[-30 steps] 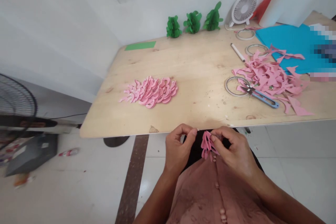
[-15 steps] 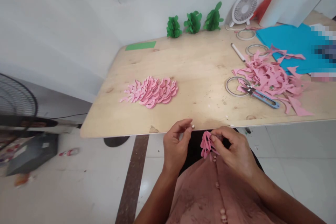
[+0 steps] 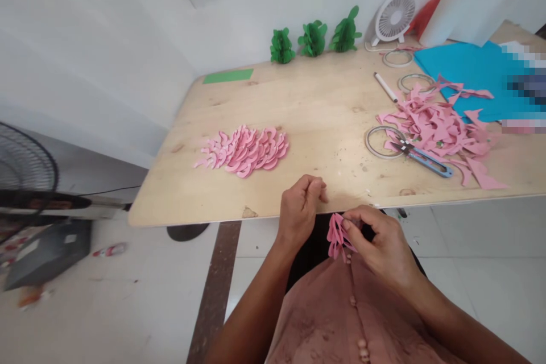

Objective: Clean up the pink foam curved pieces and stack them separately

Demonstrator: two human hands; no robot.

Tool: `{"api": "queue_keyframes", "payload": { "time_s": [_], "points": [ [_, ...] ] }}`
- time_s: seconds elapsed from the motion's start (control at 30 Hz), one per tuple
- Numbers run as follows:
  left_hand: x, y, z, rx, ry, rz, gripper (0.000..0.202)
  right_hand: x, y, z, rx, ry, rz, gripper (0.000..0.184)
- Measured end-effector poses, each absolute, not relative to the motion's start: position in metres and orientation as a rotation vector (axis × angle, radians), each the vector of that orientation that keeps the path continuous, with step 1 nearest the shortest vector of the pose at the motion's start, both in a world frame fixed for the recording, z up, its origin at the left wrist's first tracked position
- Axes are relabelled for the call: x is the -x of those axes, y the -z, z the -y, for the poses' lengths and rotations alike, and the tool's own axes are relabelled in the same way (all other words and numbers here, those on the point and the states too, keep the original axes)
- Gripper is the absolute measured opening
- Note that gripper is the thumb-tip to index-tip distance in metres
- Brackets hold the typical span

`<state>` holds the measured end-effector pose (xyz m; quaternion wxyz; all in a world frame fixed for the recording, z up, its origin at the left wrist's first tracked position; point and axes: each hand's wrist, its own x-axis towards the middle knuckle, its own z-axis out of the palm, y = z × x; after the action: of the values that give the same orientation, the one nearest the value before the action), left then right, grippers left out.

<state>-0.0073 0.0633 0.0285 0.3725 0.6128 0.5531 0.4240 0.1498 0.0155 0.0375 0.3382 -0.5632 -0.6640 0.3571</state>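
My right hand (image 3: 379, 242) pinches a small cluster of folded pink paper cut-outs (image 3: 336, 236) in front of my shirt, just below the table's front edge. The cut-outs hang down, fanned apart. My left hand (image 3: 300, 205) is over the table edge, its fingers curled and pressed together; whatever may be between them is hidden. Ahead and to the left lies a heap of curved pink paper pieces (image 3: 251, 151), some bearing small white bits.
Pink paper scraps (image 3: 443, 125) cover the right side of the wooden table (image 3: 311, 102), with blue thread snips (image 3: 426, 159), tape rolls (image 3: 397, 58), a pen (image 3: 385, 87) and blue sheets (image 3: 473, 68). Green paper figures (image 3: 313, 38) and a small fan (image 3: 394, 18) stand along the wall.
My left hand has moved slightly right and up, and its fingers have curled closed. The small white bit at its fingertips is no longer visible. My right hand stays on the pink cut-outs.
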Motion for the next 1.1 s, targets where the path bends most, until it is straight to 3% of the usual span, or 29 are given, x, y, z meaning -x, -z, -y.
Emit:
{"api": "queue_keyframes", "payload": {
  "time_s": [0.13,0.23,0.33,0.4,0.53,0.7,1.1],
  "points": [
    [0.01,-0.026,-0.074,-1.931,-1.135,-1.454,0.015,-0.15,-0.038,-0.016,1.465,-0.906,1.732,0.02],
    [0.014,-0.024,-0.074,-1.992,-1.182,-1.498,0.028,-0.151,-0.038,-0.017,1.458,-0.885,1.743,0.021],
    [0.015,-0.026,-0.068,-1.747,-1.239,-1.601,0.017,-0.151,-0.037,-0.017,1.447,-0.874,1.753,0.02],
    [0.014,-0.03,-0.062,-1.602,-1.191,-1.637,0.026,-0.151,-0.036,-0.017,1.441,-0.873,1.749,0.02],
    [0.012,-0.039,-0.043,-1.423,-1.045,-1.388,0.014,-0.152,-0.037,-0.016,1.445,-0.886,1.74,0.019],
    [0.01,-0.041,-0.021,-1.087,-0.975,-1.22,0.02,-0.151,-0.038,-0.016,1.442,-0.912,1.72,0.02],
    [0.002,-0.039,-0.017,-0.822,-0.979,-1.119,0.01,-0.148,-0.037,-0.013,1.43,-0.947,1.744,0.018]
  ]
}}
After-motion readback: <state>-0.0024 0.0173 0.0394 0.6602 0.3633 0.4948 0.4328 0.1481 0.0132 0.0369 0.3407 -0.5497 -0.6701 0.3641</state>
